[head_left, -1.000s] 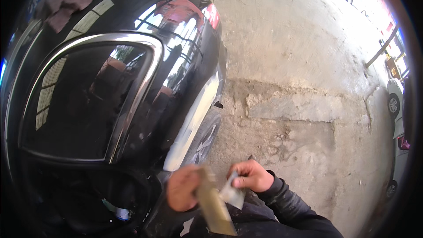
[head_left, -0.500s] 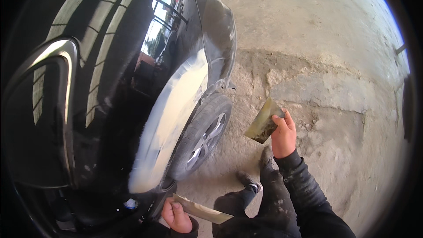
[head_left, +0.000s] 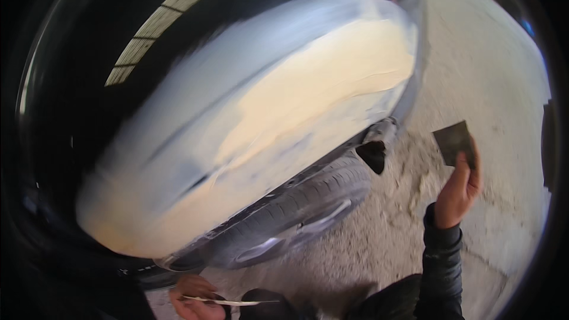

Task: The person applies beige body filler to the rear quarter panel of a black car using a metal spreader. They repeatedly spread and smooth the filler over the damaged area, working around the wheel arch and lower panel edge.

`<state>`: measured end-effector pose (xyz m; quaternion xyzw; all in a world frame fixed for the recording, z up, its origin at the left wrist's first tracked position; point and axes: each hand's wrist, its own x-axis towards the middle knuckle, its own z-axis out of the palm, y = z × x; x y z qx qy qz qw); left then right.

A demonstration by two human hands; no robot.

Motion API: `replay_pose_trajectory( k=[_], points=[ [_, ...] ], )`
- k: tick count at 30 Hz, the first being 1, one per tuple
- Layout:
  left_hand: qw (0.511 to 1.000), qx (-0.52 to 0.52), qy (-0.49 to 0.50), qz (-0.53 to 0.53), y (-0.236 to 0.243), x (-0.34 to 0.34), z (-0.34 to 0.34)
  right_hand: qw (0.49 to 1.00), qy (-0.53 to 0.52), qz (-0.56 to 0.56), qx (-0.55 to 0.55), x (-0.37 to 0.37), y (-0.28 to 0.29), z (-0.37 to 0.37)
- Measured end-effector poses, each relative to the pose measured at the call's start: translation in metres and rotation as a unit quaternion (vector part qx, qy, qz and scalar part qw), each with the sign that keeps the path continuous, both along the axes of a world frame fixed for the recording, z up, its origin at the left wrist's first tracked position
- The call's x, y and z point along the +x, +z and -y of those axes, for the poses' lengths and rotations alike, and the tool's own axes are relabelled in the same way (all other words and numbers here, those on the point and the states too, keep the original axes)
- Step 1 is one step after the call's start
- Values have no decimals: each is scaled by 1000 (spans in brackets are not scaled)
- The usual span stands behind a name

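Over a rough concrete floor (head_left: 474, 77), you face a dark car body (head_left: 83, 124) with a wide cream-and-grey patch (head_left: 296, 95) above its wheel (head_left: 290, 219).
Your right hand (head_left: 455, 195) pinches a dark, flat square sheet (head_left: 451, 142) between thumb and fingers, out right of the patch and clear of it; your left hand (head_left: 195, 295) grips a thin pale sheet (head_left: 240, 303), seen edge-on, low below the wheel. If you are smoothing that patch, best keep the square's edge flat, press evenly, and draw long strokes along the curve, easing over the crease near its right end. The tyre and a black flap (head_left: 373, 154) crowd the lower edge, so your knuckles could catch there.
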<state>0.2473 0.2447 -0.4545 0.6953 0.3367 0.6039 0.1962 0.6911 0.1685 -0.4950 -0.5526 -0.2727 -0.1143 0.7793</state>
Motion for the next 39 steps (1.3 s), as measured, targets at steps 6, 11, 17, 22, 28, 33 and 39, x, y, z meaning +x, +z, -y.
replay_pose_trajectory(
  k=[6,11,17,22,28,33,39],
  points=[
    [960,203,181,63,-59,-42,-38,947,-51,316,-13,-24,-6,-7],
    [942,166,118,265,-73,-75,-61,794,-160,579,-95,-87,42,-1],
    [943,142,67,294,-73,-104,-87,666,-141,719,-138,-169,129,-14],
    [922,161,128,327,-84,-97,-93,523,-130,835,-109,-240,161,-43],
    [946,197,136,218,-78,-105,-94,418,-71,905,-46,-278,177,-86],
    [934,140,122,306,-69,-102,-88,354,-76,931,43,-288,175,-103],
    [958,146,64,238,-105,-145,-65,317,-79,945,0,-276,175,-108]
  ],
)
